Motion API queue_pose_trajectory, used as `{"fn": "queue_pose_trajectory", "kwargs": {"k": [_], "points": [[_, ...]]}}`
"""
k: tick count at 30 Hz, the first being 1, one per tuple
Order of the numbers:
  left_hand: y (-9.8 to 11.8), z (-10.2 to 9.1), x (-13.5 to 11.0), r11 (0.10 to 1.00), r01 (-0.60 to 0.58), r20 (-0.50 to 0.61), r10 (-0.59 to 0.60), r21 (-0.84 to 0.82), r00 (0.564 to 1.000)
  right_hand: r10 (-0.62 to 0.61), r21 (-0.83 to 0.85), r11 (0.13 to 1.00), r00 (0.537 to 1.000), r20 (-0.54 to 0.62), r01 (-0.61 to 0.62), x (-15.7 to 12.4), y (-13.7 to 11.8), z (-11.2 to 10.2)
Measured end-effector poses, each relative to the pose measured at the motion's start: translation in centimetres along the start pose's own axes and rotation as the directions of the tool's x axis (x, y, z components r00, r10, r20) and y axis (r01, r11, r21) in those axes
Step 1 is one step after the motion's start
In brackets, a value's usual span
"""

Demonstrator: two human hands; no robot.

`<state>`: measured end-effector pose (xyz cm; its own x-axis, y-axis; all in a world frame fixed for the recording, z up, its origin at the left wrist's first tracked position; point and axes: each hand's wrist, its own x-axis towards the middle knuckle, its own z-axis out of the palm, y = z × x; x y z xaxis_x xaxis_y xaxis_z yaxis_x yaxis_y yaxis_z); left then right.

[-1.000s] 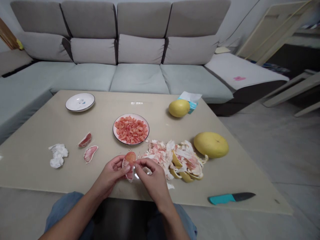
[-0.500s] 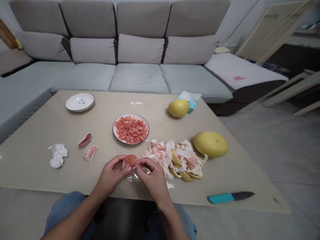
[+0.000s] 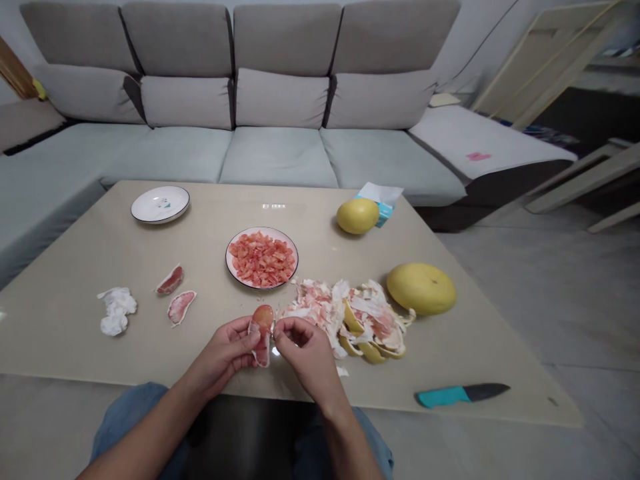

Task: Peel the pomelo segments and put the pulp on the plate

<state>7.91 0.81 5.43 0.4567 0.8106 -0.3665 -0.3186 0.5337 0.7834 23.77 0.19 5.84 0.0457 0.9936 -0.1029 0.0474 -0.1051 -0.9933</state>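
My left hand [image 3: 227, 353] holds a partly peeled pomelo segment [image 3: 262, 337] upright between thumb and fingers. Its bare reddish pulp shows at the top, and whitish membrane covers part of the rest. At the segment's right edge, the thumb and forefinger of my right hand [image 3: 307, 353] pinch its thin membrane. Beyond my hands stands a plate [image 3: 229, 272] heaped with pieces of pink pomelo pulp [image 3: 263, 259]. Two unpeeled segments, one dark red [image 3: 170, 281] and one paler [image 3: 181, 307], lie to the left. A pile of rind and membrane [image 3: 360, 317] is just right of my hands.
One whole pomelo [image 3: 421, 289] sits beside the peel pile, another [image 3: 357, 217] by a tissue box [image 3: 384, 212]. A teal-handled knife [image 3: 463, 394] lies at the table's front right. Crumpled tissue [image 3: 117, 311] and a white plate [image 3: 160, 205] are on the left. A sofa [image 3: 277, 157] stands behind.
The pomelo segment has been turned more upright, showing more of its length below my left fingers. My right hand has shifted slightly right, still pinching at its edge.
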Motion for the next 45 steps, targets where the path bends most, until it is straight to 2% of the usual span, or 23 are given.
{"fn": "queue_pose_trajectory", "kwargs": {"k": [5, 9, 11, 15, 17, 20, 27, 32, 37, 40, 42, 45], "points": [[0.0, -0.3, 0.1, 0.999, 0.030, -0.005, -0.030, -0.044, 1.000, 0.004, 0.039, 0.999, 1.000, 0.012, -0.004, 0.0, 0.0, -0.1], [0.2, -0.2, 0.0, 0.999, 0.031, -0.026, -0.032, -0.038, 0.999, -0.034, -0.005, 0.999, 0.999, 0.000, 0.034, 0.1, 0.1, -0.6], [0.3, -0.1, -0.1, 1.000, 0.010, -0.028, -0.010, -0.006, 1.000, -0.088, -0.116, 0.990, 0.996, -0.017, 0.086, 0.2, 0.1, -1.0], [0.4, 0.1, -0.2, 0.994, -0.064, -0.060, 0.070, 0.092, 0.996, -0.191, -0.387, 0.905, 0.982, -0.003, 0.175, 0.3, 0.3, -1.4], [0.4, 0.1, -0.1, 0.985, -0.102, -0.083, 0.114, 0.139, 0.990, -0.217, -0.361, 0.909, 0.976, 0.014, 0.208, 0.2, 0.3, -1.3], [0.1, -0.1, 0.1, 0.972, -0.142, -0.111, 0.165, 0.185, 0.980, -0.223, -0.235, 0.948, 0.975, -0.010, 0.214, 0.1, 0.1, -1.1], [-0.7, -0.6, 0.3, 0.955, -0.185, -0.177, 0.229, 0.232, 0.957, -0.070, -0.136, 0.989, 0.997, -0.039, 0.064, 0.0, -0.9, -0.8], [-0.6, -0.4, 0.2, 0.912, -0.203, -0.219, 0.292, 0.356, 0.931, -0.084, -0.140, 0.987, 0.996, -0.028, 0.079, -0.1, -0.7, -0.6], [-0.9, -0.5, 0.2, 0.906, -0.157, -0.256, 0.272, 0.393, 0.928, -0.085, -0.176, 0.981, 0.996, -0.028, 0.078, 0.1, -0.6, -0.7], [-1.2, -0.7, 0.3, 0.870, -0.176, -0.246, 0.315, 0.460, 0.917, -0.100, -0.193, 0.977, 0.995, -0.028, 0.093, 0.2, -0.5, -0.7], [-1.2, -0.8, 0.2, 0.856, -0.180, -0.231, 0.324, 0.485, 0.917, -0.105, -0.211, 0.973, 0.994, -0.036, 0.095, 0.2, -0.3, -0.6], [-0.9, -0.6, 0.2, 0.881, -0.150, -0.226, 0.274, 0.448, 0.935, -0.096, -0.218, 0.972, 0.994, -0.042, 0.085, 0.0, 0.0, -0.5]]}}
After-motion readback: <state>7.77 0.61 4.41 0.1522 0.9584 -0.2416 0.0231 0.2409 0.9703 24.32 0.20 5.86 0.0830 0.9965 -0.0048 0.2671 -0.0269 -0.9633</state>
